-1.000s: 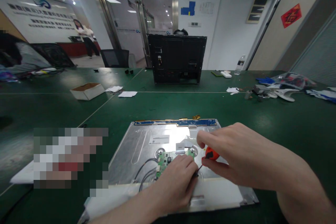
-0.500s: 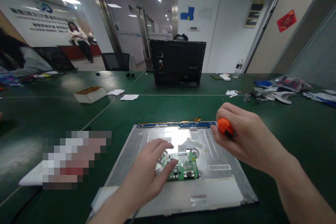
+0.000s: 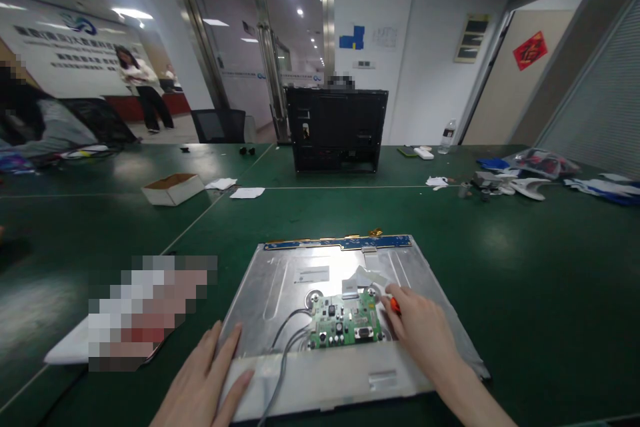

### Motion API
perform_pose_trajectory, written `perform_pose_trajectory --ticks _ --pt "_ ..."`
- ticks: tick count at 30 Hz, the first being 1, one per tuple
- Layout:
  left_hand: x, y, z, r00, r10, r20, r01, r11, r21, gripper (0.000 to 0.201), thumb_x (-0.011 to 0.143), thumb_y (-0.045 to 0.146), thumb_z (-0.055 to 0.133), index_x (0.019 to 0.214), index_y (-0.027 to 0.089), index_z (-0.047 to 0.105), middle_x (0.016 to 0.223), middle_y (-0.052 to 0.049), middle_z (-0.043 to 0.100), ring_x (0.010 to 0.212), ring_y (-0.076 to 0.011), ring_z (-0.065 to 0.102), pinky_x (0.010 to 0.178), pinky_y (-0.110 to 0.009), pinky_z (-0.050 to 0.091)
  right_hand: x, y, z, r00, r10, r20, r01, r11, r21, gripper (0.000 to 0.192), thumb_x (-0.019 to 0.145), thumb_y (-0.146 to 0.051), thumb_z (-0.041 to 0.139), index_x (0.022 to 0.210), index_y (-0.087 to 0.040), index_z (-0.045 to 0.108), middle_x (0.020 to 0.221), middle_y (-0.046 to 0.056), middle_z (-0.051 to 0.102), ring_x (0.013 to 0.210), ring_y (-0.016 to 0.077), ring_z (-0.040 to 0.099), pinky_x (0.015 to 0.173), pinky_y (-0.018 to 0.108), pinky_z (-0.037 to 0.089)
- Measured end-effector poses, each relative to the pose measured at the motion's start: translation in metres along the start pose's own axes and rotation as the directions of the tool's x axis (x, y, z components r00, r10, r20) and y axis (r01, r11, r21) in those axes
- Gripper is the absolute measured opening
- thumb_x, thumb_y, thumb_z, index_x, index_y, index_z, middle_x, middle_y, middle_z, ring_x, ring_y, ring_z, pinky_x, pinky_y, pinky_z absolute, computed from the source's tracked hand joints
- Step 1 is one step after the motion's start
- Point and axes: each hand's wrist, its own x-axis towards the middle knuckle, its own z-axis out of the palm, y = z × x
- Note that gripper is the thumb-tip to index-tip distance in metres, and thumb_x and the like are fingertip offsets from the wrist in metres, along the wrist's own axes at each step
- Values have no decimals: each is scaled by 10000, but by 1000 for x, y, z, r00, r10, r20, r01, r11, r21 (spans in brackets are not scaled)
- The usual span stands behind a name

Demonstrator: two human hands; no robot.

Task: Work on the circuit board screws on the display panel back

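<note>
Head view, single moment.

Right hand (image 3: 423,330): grip clenched around an orange-handled screwdriver (image 3: 395,305); only a small part of the orange handle shows past the fingertips, the rest hidden inside the fist. The tool sits at the far-left end of the grip, just beside the upper right corner of the small green circuit board (image 3: 345,327). Whether the tip touches the board or its screw cannot be told.

Left hand (image 3: 203,383): grip released, palm down, fingers spread flat. It rests on the near left corner of the flat silver metal display panel (image 3: 280,280), fingertips on the pale strip along the panel's near edge. It holds nothing.

Green circuit board: lies on the panel's back, between the two hands, touching distance left of the right grip, well right of the left grip. Grey cables (image 3: 283,340) run from the board's left edge toward the near edge of the panel, passing just right of the left fingertips. A white flat ribbon (image 3: 363,277) lies just beyond the board, ahead of the right grip.

Panel lies flat on the green tabletop (image 3: 525,260). Blue strip board (image 3: 340,241) along the panel's far edge, well beyond both grips.
</note>
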Motion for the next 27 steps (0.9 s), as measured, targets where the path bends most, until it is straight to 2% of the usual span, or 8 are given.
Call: perform_pose_trajectory --ticks 5,11,14,18,21,24,27 --pt "-3 -4 4 999 11 39 -11 1000 -5 609 923 464 429 1477 219 359 1533 -129 325 1334 -349 420 1051 -540 407 3 -12 -5 999 10 -30 -10 1000 17 322 1009 -310 339 971 -184 633 810 70 714 728 219 690 605 290 461" --pt "-2 21 -2 994 90 58 -89 996 -14 595 930 450 430 1476 223 360 1538 -137 311 1333 -348 420 1026 -523 441 10 -12 -2 995 76 -65 -83 991 -106 298 1000 -282 351 921 -185 622 805 82 722 726 246 700 583 298 431" --pt "2 39 -3 991 124 57 -123 992 -21 603 923 439 464 1480 235 352 1538 -131 313 1319 -362 437 1002 -519 468 10 2 1 991 109 -77 -119 983 -141 272 994 -304 380 917 -191 614 793 81 721 721 248 698 564 297 423" --pt "11 65 -3 982 187 8 -186 981 -62 642 913 421 510 1499 267 297 1536 -100 330 1320 -355 439 1028 -501 454 7 25 4 986 83 -142 -108 978 -180 262 999 -300 377 889 -194 590 765 57 711 660 202 679 535 270 402" --pt "19 85 1 979 203 4 -202 978 -58 656 916 435 499 1503 240 283 1522 -142 344 1309 -374 447 1007 -514 464 5 45 3 988 58 -146 -86 978 -191 255 991 -258 377 869 -205 595 789 45 713 665 198 679 524 265 391" --pt "27 104 7 976 216 19 -215 975 -63 655 919 452 486 1491 187 309 1513 -190 340 1317 -403 423 1003 -541 447 4 65 0 990 69 -120 -94 972 -217 232 967 -199 395 900 -201 617 860 61 723 729 229 692 547 283 410" --pt "35 123 9 968 246 42 -242 966 -87 658 916 461 495 1480 164 330 1498 -207 359 1340 -400 390 1043 -541 397 4 86 -4 994 67 -83 -84 969 -230 273 955 -147 374 1043 -195 628 1012 92 723 797 255 700 597 317 448"
